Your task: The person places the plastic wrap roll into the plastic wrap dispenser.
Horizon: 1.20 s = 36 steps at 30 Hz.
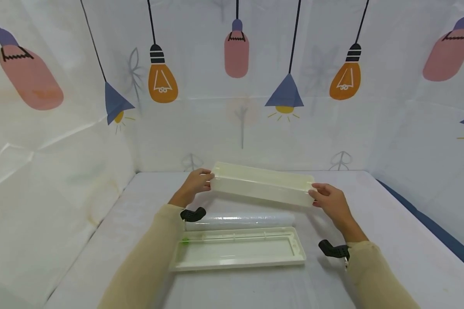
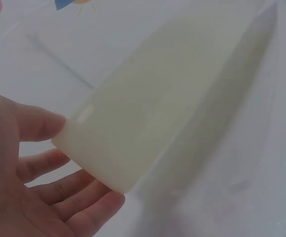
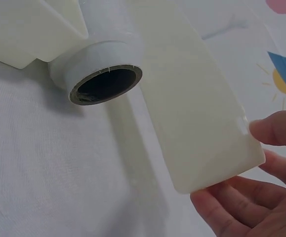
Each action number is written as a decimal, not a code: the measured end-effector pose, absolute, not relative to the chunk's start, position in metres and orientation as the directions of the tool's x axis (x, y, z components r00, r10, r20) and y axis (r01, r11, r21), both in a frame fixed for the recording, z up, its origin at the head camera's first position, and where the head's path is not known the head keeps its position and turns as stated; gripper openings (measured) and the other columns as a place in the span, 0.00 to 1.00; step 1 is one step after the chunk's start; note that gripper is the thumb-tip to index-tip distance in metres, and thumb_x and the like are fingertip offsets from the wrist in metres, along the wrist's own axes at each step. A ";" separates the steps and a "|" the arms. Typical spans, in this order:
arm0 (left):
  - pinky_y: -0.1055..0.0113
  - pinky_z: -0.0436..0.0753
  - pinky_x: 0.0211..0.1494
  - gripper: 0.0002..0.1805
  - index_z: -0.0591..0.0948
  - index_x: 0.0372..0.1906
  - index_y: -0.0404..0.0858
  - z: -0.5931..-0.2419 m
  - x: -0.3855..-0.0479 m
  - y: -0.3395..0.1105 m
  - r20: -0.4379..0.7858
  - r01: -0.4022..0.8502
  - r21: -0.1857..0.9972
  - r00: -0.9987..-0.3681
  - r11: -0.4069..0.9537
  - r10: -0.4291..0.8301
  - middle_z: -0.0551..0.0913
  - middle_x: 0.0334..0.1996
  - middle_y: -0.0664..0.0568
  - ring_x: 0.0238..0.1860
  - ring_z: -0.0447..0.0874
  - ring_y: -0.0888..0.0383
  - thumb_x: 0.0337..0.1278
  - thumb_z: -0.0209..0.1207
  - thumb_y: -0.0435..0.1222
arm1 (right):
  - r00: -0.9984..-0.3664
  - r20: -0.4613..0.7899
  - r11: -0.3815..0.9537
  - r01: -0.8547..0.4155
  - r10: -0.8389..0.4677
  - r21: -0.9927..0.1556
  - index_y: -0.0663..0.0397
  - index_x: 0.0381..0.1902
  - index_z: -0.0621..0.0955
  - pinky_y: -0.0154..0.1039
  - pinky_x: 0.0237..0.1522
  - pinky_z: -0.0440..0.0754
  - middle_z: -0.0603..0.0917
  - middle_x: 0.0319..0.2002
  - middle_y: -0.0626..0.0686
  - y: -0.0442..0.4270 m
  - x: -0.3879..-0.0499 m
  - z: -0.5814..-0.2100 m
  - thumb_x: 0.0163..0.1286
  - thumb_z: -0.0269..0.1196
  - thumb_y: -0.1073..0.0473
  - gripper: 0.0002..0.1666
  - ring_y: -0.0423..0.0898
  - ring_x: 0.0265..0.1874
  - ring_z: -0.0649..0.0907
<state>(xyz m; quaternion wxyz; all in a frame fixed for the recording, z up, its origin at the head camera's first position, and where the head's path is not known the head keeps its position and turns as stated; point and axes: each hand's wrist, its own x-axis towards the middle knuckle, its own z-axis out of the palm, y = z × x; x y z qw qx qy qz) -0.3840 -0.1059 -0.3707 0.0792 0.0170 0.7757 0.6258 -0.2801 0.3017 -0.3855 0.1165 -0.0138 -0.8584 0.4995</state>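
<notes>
Box (image 1: 261,190), long, smooth, cream plastic

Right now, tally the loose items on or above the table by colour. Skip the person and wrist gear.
Cream: 2 (long box, held between left hand and right hand; shallow tray)
Whitish, see-through: 1 (film roll)
Total: 3

The head camera looks forward and down at the long cream plastic box (image 1: 263,182), far enough back to fit both ends. The wrist cameras look from close up, the left one by the box's left end, the right one by its right. Both see past it to the white lamp-printed wall (image 1: 205,128) behind.
</notes>
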 end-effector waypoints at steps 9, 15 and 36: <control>0.52 0.80 0.60 0.26 0.66 0.70 0.29 -0.369 -0.378 -0.124 -0.107 -0.072 0.974 -0.982 0.212 0.156 0.76 0.60 0.33 0.57 0.80 0.39 0.74 0.54 0.36 | -0.982 0.176 0.481 -0.121 0.071 -0.868 0.70 0.67 0.72 0.40 0.46 0.86 0.76 0.61 0.71 0.295 -0.288 -0.378 0.76 0.61 0.51 0.33 0.63 0.54 0.81; 0.52 0.82 0.58 0.27 0.66 0.72 0.32 -0.378 -0.373 -0.132 -0.111 -0.077 0.972 -0.983 0.220 0.147 0.76 0.61 0.33 0.55 0.81 0.40 0.74 0.53 0.35 | -0.986 0.161 0.491 -0.117 0.047 -0.863 0.70 0.66 0.72 0.41 0.46 0.86 0.76 0.61 0.72 0.292 -0.293 -0.379 0.76 0.61 0.53 0.31 0.64 0.54 0.81; 0.53 0.82 0.58 0.32 0.61 0.79 0.46 -0.377 -0.365 -0.155 -0.117 -0.059 0.962 -0.971 0.266 0.207 0.68 0.69 0.36 0.56 0.79 0.42 0.73 0.53 0.36 | -0.988 0.156 0.444 -0.144 -0.010 -0.884 0.72 0.64 0.74 0.42 0.46 0.86 0.78 0.58 0.71 0.281 -0.303 -0.378 0.76 0.59 0.59 0.26 0.60 0.52 0.82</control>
